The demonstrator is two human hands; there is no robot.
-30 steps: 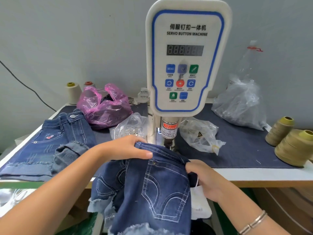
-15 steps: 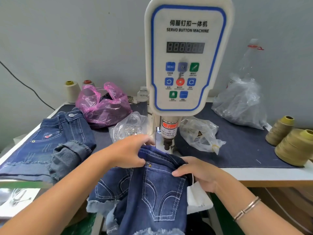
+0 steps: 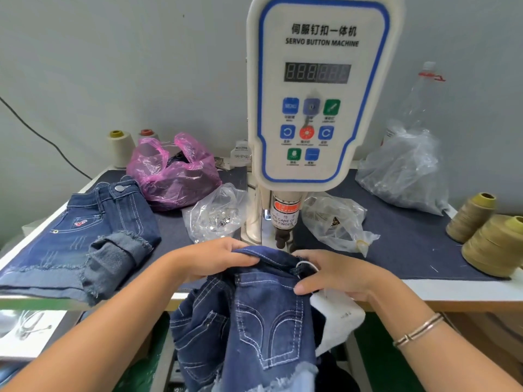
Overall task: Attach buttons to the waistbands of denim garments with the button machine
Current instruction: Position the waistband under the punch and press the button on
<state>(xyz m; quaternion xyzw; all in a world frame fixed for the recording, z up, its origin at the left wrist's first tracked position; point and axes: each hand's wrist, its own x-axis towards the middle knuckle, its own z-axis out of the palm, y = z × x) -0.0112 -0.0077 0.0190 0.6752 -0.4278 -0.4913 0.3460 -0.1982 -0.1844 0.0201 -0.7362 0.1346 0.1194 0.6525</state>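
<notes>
Denim shorts [image 3: 263, 312] hang over the tabletop [image 3: 410, 244] edge, waistband raised just below the button machine [image 3: 317, 91] head. Left hand [image 3: 215, 258] and right hand [image 3: 336, 274] each pinch the waistband between curled fingers. Compared with a second ago, both hands sit closer together and the waistband nearer the machine.

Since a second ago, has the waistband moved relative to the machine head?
Yes. Both hands, left and right, brought the waistband up toward the punch, nearly beneath it.
</notes>
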